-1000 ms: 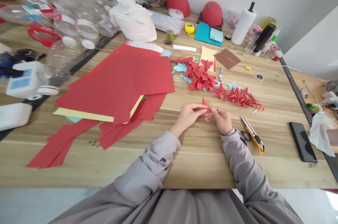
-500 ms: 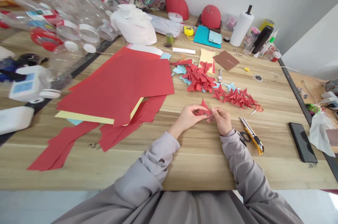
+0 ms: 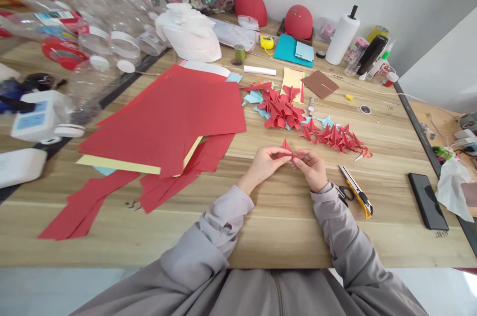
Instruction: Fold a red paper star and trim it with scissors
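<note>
A small folded piece of red paper point(image 3: 286, 146) with a pointed tip is pinched between both hands above the table. My left hand point(image 3: 266, 160) grips its left side between thumb and fingers. On its right side, my right hand point(image 3: 310, 167) is closed with thumb and index finger at the fold; the fingers partly cover the paper. Just beyond lies a heap of folded red paper pieces point(image 3: 281, 110), with light blue ones under it. A row of similar red pointed pieces point(image 3: 333, 137) extends to the right.
Large red paper sheets point(image 3: 175, 112) and red strips point(image 3: 84, 206) lie left. Right of my right hand are a box cutter point(image 3: 356, 192), black-handled scissors point(image 3: 345, 194), small orange scissors point(image 3: 363, 154) and a phone point(image 3: 427, 200). Plastic bottles point(image 3: 124, 40) crowd the back left; a brown square point(image 3: 320, 84) lies behind.
My right hand's fingers have shifted slightly inward and up on the folded red paper, which now shows a narrower shape. My left hand stays nearly in place.
</note>
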`<action>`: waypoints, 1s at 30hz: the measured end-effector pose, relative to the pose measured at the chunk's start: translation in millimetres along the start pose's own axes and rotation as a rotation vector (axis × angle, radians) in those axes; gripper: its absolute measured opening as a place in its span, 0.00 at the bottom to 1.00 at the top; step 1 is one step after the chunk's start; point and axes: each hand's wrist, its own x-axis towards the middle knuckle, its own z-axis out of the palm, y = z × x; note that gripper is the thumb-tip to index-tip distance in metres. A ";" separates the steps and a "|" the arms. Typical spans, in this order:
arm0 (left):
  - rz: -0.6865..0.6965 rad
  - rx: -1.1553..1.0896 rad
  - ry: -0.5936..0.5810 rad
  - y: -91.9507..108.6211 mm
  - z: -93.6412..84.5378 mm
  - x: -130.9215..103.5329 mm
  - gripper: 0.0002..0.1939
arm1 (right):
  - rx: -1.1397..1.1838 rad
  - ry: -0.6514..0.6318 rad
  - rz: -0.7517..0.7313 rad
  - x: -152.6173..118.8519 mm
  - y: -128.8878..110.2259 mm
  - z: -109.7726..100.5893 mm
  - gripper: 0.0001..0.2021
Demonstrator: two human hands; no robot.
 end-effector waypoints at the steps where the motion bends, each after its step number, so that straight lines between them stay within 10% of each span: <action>1: 0.000 -0.003 0.000 -0.3 0.0 0.1 0.11 | -0.003 0.007 -0.005 0.1 0.1 0.0 0.13; 30: -0.052 -0.225 -0.066 3.3 1.1 0.8 0.22 | -0.061 0.044 0.001 0.6 -3.1 1.4 0.17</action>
